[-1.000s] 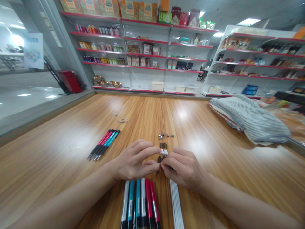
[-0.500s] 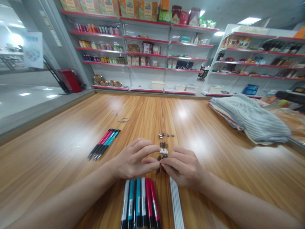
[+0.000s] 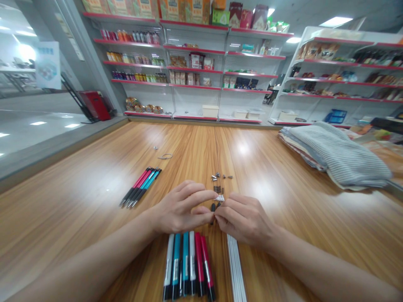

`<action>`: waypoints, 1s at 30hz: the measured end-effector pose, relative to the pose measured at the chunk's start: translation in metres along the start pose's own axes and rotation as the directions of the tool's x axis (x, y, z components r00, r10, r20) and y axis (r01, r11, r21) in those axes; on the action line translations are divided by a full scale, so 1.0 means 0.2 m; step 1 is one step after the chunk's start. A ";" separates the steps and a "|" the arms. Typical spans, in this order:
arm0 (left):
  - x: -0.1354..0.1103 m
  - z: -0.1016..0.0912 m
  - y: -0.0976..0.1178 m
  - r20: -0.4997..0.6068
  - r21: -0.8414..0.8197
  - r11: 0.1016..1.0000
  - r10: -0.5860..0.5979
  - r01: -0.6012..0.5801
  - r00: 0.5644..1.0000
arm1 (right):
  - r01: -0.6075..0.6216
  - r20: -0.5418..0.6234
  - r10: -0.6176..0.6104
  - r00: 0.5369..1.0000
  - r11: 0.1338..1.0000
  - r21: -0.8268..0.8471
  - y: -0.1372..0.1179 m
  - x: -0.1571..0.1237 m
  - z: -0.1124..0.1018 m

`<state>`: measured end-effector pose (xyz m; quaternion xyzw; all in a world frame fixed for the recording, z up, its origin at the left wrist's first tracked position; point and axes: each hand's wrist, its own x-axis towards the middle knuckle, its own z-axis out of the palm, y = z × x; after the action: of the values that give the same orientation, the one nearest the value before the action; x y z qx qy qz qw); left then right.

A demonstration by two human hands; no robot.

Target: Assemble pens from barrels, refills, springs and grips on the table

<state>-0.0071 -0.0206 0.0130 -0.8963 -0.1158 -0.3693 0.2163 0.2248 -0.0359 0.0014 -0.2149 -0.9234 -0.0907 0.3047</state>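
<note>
My left hand (image 3: pixel 185 208) hovers low over the table with thumb and index finger apart; the index tip reaches the small white pen parts (image 3: pixel 221 198) and the thumb tip is beside a small black part (image 3: pixel 213 207). My right hand (image 3: pixel 244 219) meets it from the right, fingertips pinched together near more black parts; what they hold, if anything, is hidden. Beyond the fingertips lie small dark springs (image 3: pixel 218 189) and silvery cone tips (image 3: pixel 215 178). Closer to me are white, blue and red pen barrels (image 3: pixel 185 260) and a row of white tubes (image 3: pixel 236 268).
Several pens with black grips (image 3: pixel 140 187) lie side by side at left. Behind them are a thin looped strip (image 3: pixel 165 156) and a tiny silvery piece (image 3: pixel 155 148). Folded cloths (image 3: pixel 336 155) occupy the table's right side. Stocked shelves (image 3: pixel 195 69) stand beyond the far edge.
The view has shifted slightly, so the table items appear a little further right. Both hands stay close together over the small parts, with only slight finger movement.
</note>
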 end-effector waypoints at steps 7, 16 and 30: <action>0.01 -0.02 -0.01 0.003 0.008 1.000 0.006 -0.006 1.000 | -0.075 -0.080 0.078 0.994 0.997 0.035 0.00 0.00 0.01; 0.01 -0.02 -0.01 -0.010 -0.022 0.999 -0.025 0.024 1.000 | -0.053 -0.052 0.060 0.997 0.991 0.123 0.00 -0.02 0.00; 0.03 -0.04 -0.01 0.004 -0.007 0.999 -0.031 0.031 1.000 | -0.092 -0.146 0.108 0.983 0.990 0.110 0.01 0.01 0.01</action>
<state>-0.0081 -0.0225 0.0218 -0.8960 -0.1290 -0.3712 0.2069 0.2232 -0.0333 0.0018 -0.2375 -0.8891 -0.0439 0.3889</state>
